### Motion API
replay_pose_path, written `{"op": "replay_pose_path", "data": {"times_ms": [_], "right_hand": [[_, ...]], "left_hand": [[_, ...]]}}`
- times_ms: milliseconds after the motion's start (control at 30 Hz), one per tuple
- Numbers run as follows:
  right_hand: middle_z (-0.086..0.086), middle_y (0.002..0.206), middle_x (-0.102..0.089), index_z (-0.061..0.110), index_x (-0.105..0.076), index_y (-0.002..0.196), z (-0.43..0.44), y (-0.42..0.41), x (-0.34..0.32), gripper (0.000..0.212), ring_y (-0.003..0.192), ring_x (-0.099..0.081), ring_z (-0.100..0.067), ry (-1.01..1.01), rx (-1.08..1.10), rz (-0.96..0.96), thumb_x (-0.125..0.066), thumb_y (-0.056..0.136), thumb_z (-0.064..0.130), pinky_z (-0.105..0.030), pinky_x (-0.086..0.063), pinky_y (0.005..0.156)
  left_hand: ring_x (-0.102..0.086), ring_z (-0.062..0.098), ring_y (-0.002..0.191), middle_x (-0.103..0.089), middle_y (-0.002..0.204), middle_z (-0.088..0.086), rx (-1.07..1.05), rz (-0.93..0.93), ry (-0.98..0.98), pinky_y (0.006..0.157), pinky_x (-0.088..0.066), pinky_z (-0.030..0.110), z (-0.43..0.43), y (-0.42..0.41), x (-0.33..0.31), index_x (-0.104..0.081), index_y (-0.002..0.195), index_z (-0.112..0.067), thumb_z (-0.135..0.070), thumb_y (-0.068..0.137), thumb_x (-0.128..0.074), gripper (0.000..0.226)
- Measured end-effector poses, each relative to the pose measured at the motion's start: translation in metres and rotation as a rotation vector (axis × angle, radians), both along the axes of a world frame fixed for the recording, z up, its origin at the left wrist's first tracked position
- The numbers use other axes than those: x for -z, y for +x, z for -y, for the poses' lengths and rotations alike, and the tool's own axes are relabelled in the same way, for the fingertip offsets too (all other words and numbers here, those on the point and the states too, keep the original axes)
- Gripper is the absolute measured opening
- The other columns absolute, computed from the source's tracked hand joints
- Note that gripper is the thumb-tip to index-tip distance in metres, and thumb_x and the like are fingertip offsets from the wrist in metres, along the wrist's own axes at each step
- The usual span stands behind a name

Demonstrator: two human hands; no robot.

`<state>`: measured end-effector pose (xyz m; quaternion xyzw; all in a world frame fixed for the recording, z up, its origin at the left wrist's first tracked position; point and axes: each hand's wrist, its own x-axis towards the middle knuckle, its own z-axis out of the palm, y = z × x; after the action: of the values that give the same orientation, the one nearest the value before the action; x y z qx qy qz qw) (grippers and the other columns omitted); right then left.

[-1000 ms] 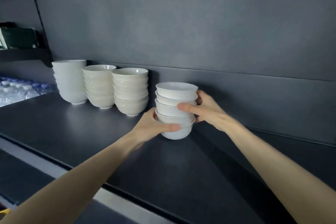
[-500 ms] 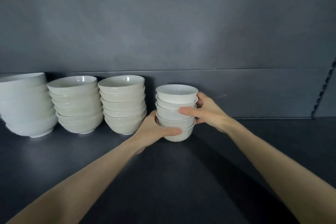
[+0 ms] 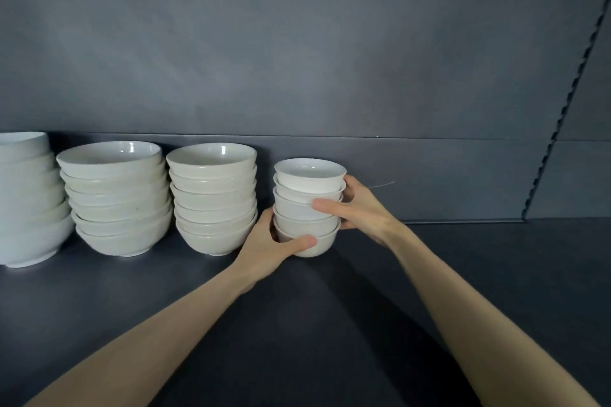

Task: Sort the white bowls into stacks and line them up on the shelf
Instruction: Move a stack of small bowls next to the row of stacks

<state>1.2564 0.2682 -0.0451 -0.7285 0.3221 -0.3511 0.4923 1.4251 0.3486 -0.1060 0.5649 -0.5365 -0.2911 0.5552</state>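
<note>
Left hand [image 3: 274, 246] curled round the base of the small bowl stack [image 3: 307, 208], right hand [image 3: 358, 205] gripping its middle. It sat centre frame, on the shelf [image 3: 330, 324]. Risk: an uneven release could tip the narrow stack, or a sideways nudge could knock the neighbouring stack [image 3: 213, 198] just left.

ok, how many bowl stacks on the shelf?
4, in a row: leftmost stack, frame-cropped (more may lie beyond); second stack; third stack; small stack, in left hand and right hand.
</note>
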Motion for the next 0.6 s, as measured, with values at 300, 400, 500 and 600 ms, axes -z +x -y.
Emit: {"op": "replay_pose_path", "data": {"times_ms": [300, 400, 500, 600], "right_hand": [[0.008, 0.124, -0.061, 0.022, -0.044, 0.134, 0.0050, 0.0015, 0.0036, 0.070, 0.114, -0.059, -0.012, -0.017, -0.005, 0.019, -0.081, 0.074, 0.030, -0.042, -0.057, 0.086], [0.009, 0.124, -0.059, 0.021, -0.044, 0.134, 0.0052, 0.0034, 0.0051, 0.073, 0.112, -0.059, -0.013, -0.040, 0.027, 0.020, -0.082, 0.073, 0.031, -0.045, -0.057, 0.086], [0.008, 0.123, -0.060, 0.020, -0.045, 0.132, 0.0068, 0.0010, 0.0058, 0.069, 0.111, -0.060, -0.014, -0.027, 0.027, 0.023, -0.081, 0.074, 0.030, -0.047, -0.055, 0.090], [0.006, 0.124, -0.061, 0.018, -0.047, 0.131, 0.0085, -0.0033, 0.0056, 0.066, 0.110, -0.062, -0.013, 0.005, 0.004, 0.043, -0.080, 0.075, 0.025, -0.045, -0.055, 0.091]], "left_hand": [[-0.056, -0.004, 0.110, -0.059, 0.123, -0.018, -0.014, -0.009, -0.043, 0.088, -0.048, 0.014, 0.0019, 0.0007, 0.0036, -0.044, 0.136, -0.024, -0.023, 0.072, -0.082, 0.075], [-0.057, -0.003, 0.111, -0.059, 0.123, -0.018, -0.008, -0.012, -0.054, 0.089, -0.049, 0.014, 0.0016, 0.0007, 0.0044, -0.044, 0.137, -0.024, -0.023, 0.072, -0.082, 0.075], [-0.056, 0.001, 0.116, -0.059, 0.127, -0.016, 0.005, -0.021, -0.053, 0.095, -0.047, 0.020, 0.0025, 0.0025, 0.0063, -0.043, 0.139, -0.024, -0.035, 0.065, -0.084, 0.085], [-0.056, -0.004, 0.113, -0.060, 0.124, -0.019, 0.003, -0.013, -0.057, 0.092, -0.047, 0.016, 0.0022, 0.0018, 0.0064, -0.044, 0.138, -0.026, -0.037, 0.064, -0.084, 0.085]]}}
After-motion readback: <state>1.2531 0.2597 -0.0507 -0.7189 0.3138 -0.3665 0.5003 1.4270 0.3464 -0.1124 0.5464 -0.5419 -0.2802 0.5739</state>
